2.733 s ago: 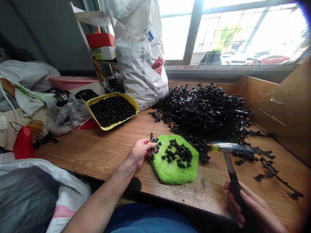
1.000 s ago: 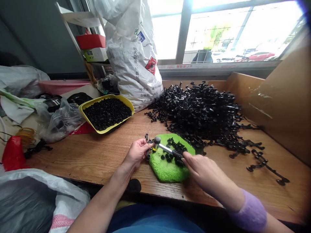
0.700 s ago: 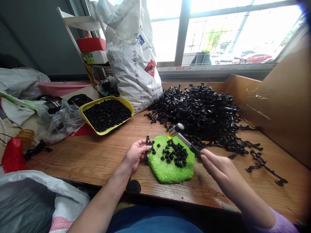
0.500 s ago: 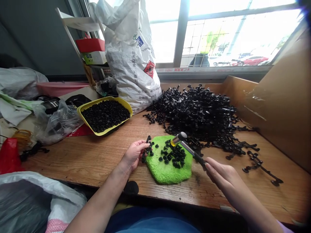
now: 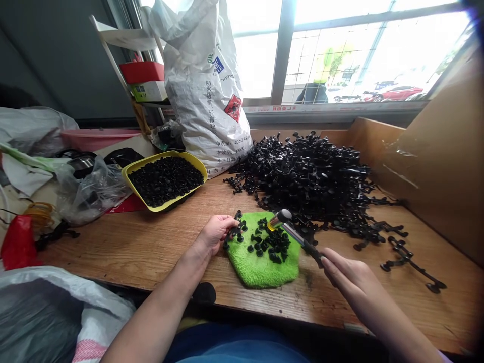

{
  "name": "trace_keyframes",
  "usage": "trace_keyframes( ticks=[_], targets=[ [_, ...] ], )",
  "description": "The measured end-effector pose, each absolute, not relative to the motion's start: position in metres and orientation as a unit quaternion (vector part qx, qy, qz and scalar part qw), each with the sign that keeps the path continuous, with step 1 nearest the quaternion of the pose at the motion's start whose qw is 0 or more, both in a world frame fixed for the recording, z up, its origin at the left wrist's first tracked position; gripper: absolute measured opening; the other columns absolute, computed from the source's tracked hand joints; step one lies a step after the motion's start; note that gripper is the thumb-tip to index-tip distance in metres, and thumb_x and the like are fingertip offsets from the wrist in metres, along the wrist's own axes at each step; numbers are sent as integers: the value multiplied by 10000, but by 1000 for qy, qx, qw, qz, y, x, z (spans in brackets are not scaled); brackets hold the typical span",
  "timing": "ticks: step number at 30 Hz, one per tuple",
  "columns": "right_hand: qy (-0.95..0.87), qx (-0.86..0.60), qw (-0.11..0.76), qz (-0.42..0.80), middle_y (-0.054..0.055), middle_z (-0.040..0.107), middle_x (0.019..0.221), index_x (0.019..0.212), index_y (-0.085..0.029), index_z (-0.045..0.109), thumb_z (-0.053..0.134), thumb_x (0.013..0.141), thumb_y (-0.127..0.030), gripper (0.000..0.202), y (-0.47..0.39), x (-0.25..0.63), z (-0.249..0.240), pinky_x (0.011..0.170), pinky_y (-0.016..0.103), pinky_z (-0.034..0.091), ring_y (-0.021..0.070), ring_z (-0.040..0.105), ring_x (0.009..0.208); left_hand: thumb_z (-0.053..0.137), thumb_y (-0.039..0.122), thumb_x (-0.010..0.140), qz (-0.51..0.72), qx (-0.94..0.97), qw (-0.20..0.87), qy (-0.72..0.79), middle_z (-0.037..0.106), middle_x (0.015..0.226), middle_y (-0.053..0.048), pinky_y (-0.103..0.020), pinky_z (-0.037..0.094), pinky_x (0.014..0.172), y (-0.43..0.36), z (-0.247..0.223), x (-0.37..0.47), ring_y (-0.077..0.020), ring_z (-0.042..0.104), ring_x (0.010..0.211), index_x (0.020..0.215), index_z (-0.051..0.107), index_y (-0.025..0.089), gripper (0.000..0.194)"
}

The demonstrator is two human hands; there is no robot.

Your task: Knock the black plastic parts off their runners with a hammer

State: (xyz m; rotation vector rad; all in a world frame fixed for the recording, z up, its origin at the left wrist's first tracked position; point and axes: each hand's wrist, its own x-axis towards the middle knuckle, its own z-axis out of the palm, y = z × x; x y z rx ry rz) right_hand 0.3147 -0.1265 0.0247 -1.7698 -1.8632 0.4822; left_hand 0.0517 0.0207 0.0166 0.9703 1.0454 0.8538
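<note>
My left hand (image 5: pixel 217 231) pinches a black plastic sprue (image 5: pixel 236 229) with small round-headed parts on it, at the left edge of a green cloth (image 5: pixel 257 275). In my right hand (image 5: pixel 346 269) is the dark handle of a small hammer (image 5: pixel 297 236). Its head, with a yellow face and a dark face, hangs over the cloth's upper part. Several loose black round-headed pieces (image 5: pixel 278 244) lie on the cloth under and beside the hammer head.
A big heap of black sprues (image 5: pixel 313 176) covers the table's back right. At the left stands a yellow tray (image 5: pixel 151 207) full of small black parts. Behind are a white woven sack (image 5: pixel 204 101) and, rightwards, a cardboard sheet (image 5: pixel 434 136). Another sack (image 5: pixel 102 302) sits front left.
My left hand has shifted slightly right and up with the sprue, which now lies further over the cloth. The hammer stays nearly in place.
</note>
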Motion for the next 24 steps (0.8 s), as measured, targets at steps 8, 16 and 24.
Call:
trace_keyframes(
  ticks=[8, 16, 24],
  targets=[
    [-703, -646, 243, 171, -27, 489, 553, 726, -236, 460, 339, 928, -407, 292, -120, 308, 35, 511, 264, 355, 163, 496, 516, 641, 164, 582, 375, 445, 655, 481, 514, 453, 26, -146, 195, 320, 19, 20, 54, -15, 336, 310, 536, 500, 132, 153],
    [-727, -631, 262, 68, -25, 483, 556, 740, -228, 425, 248, 953, -323, 293, -90, 280, 53, 474, 255, 314, 143, 466, 469, 631, 175, 586, 375, 472, 635, 483, 496, 471, 50, -141, 216, 314, 21, 16, 55, -21, 351, 320, 565, 470, 153, 164],
    [-741, -638, 204, 46, -16, 506, 562, 739, -224, 420, 244, 956, -310, 291, -82, 271, 51, 454, 245, 267, 140, 471, 463, 630, 199, 595, 363, 470, 637, 491, 456, 444, 65, -146, 187, 298, 22, 13, 54, -19, 308, 297, 567, 466, 162, 171]
  ],
)
